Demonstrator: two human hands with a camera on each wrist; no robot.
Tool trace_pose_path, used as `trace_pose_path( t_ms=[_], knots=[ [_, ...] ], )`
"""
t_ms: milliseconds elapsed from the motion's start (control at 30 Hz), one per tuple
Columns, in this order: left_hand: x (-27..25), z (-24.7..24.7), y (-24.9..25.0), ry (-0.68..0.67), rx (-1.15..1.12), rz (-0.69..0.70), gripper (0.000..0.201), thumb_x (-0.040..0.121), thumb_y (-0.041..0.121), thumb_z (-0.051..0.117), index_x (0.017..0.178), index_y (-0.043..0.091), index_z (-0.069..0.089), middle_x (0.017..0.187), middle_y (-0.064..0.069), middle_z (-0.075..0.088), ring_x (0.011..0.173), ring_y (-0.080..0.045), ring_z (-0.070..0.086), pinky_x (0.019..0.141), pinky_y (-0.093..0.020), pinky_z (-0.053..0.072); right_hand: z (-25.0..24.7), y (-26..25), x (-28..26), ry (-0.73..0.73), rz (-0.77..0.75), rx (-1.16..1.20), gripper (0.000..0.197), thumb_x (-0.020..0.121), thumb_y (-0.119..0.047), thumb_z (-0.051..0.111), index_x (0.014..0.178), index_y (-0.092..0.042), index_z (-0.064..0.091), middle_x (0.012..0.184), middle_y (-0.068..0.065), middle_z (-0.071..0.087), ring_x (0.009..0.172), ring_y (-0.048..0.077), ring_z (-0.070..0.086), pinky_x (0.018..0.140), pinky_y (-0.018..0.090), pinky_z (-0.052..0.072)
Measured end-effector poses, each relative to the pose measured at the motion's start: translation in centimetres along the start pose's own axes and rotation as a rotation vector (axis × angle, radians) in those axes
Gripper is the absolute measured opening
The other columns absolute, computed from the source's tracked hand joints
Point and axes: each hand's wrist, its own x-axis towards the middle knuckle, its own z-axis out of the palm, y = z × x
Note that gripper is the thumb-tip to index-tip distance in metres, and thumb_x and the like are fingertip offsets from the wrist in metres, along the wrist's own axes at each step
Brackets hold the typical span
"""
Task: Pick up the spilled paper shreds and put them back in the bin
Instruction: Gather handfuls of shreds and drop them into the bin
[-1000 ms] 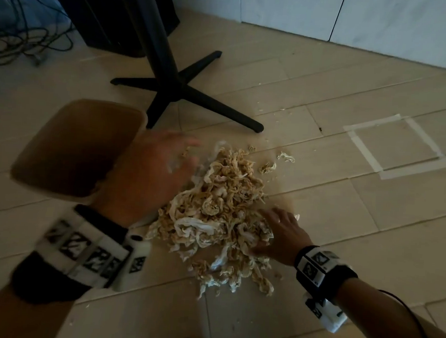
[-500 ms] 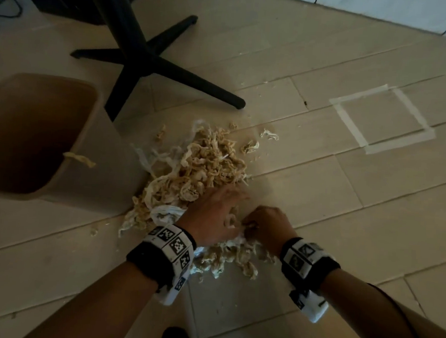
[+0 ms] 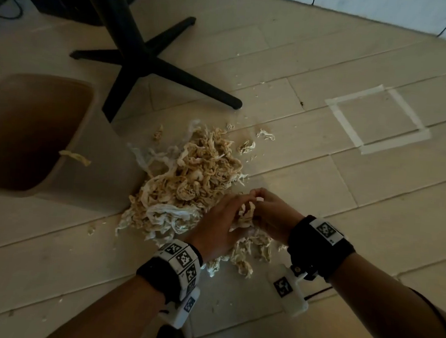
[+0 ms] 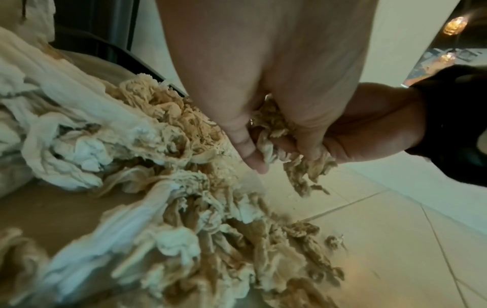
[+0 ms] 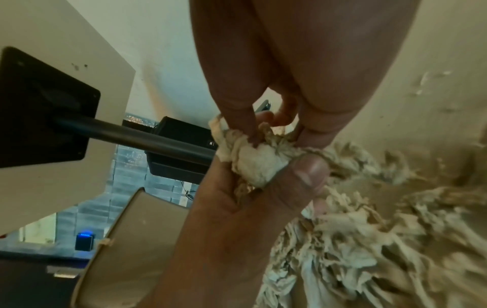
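Observation:
A heap of beige and white paper shreds point(image 3: 190, 171) lies on the tiled floor just right of the tan bin point(image 3: 88, 122), which stands open-topped at the left. One shred point(image 3: 75, 156) hangs over the bin's rim. At the heap's near right edge my left hand point(image 3: 236, 209) and right hand point(image 3: 263, 206) meet, fingers curled round one clump of shreds point(image 3: 245, 215). The left wrist view shows my left hand point(image 4: 279, 143) gripping the clump point(image 4: 274, 125) against the right hand point(image 4: 368, 125). In the right wrist view my right hand point(image 5: 276, 133) pinches the same clump point(image 5: 253, 162).
A black table pedestal with crossed feet point(image 3: 145, 57) stands just behind the heap and bin. A square of white tape point(image 3: 378, 119) marks the floor at the right. Small loose shreds point(image 3: 265, 135) lie beyond the heap. A white wall runs along the back.
My left hand came down from beside the bin to the heap's near edge. Both hands closed together round a clump of shreds there.

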Motion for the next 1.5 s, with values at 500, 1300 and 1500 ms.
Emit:
trace_pose_path(
  t_ms=[500, 1300, 1500],
  knots=[
    [-1.7, -11.2, 4.6, 0.429, -0.048, -0.024, 0.027, 0.085, -0.002, 0.073, 0.088, 0.022, 0.062, 0.099, -0.001, 0.064, 0.086, -0.003, 0.059, 0.073, -0.010, 0.048, -2.3, -0.9, -2.1, 0.134, -0.085, -0.532, 0.014, 0.091, -0.020, 0.060, 0.104, -0.019, 0.064, 0.109, 0.009, 0.067, 0.099, 0.027, 0.066, 0.089, 0.045, 0.056],
    [-8.8, -29.9, 0.5, 0.550, 0.544, -0.161, 0.066, 0.083, 0.024, 0.064, 0.146, 0.036, 0.051, 0.140, 0.010, 0.061, 0.128, -0.023, 0.061, 0.106, -0.054, 0.051, 0.9, 8.3, -4.2, 0.080, -0.261, -1.697, 0.102, 0.078, -0.047, 0.068, 0.147, -0.043, -0.007, 0.156, 0.006, 0.010, 0.126, 0.034, 0.032, 0.087, 0.043, 0.050],
    [-7.6, -21.1, 7.4, 0.495, 0.494, 0.042, 0.054, 0.088, 0.017, 0.056, 0.142, 0.017, 0.056, 0.141, -0.012, 0.055, 0.130, -0.029, 0.049, 0.105, -0.032, 0.035, 1.4, 7.4, -2.2, -0.026, -0.290, -1.754, 0.102, 0.080, -0.036, 0.071, 0.147, -0.046, -0.005, 0.156, 0.005, 0.002, 0.120, 0.035, 0.035, 0.089, 0.046, 0.048]
  ],
)
